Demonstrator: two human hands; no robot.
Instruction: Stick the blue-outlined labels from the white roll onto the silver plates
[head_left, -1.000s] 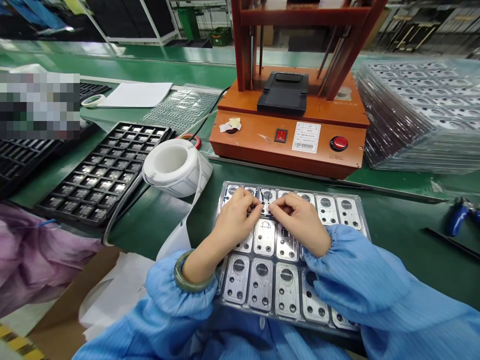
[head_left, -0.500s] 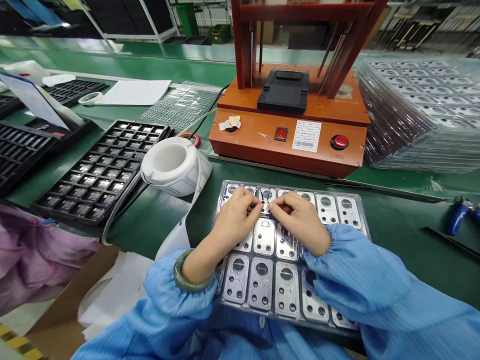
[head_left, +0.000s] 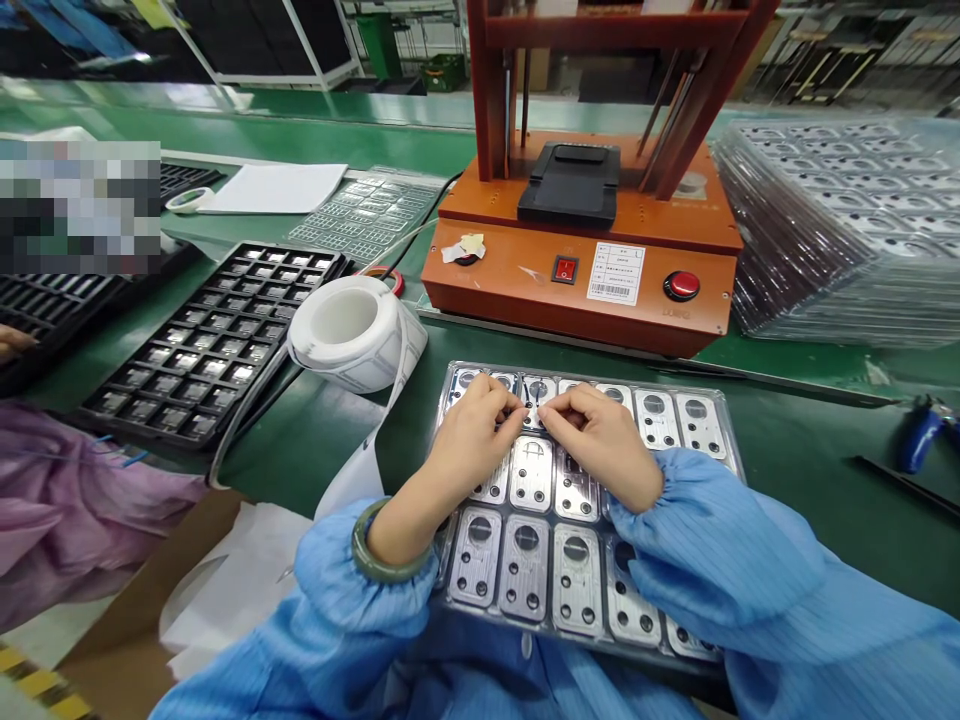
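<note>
A clear plastic tray [head_left: 731, 440] of rectangular metal plates [head_left: 532, 472] lies in front of me, each plate with a round recess and small dark holes. Over its back row, my left hand [head_left: 476, 435] is closed, thumb and fingers pinched together. My right hand [head_left: 600, 440] pinches just beside it, the fingertips a small gap apart. Between them shows one back-row plate [head_left: 537, 388] with thin dark strips on it. Whatever the fingertips hold is too small to make out. Both forearms cover some of the plates.
Behind the tray stands an orange press [head_left: 540, 300]. To the left are a label roll [head_left: 360, 350] and a black compartment tray [head_left: 191, 365]. Stacked clear trays [head_left: 840, 260], blue-handled pliers [head_left: 916, 440] and black tweezers [head_left: 904, 485] lie right. A co-worker's hand [head_left: 13, 342] and pink sleeve [head_left: 90, 510] show left.
The view has shifted slightly. A co-worker's hand has come into view at the left edge. My own hands stay pinched over the same plate.
</note>
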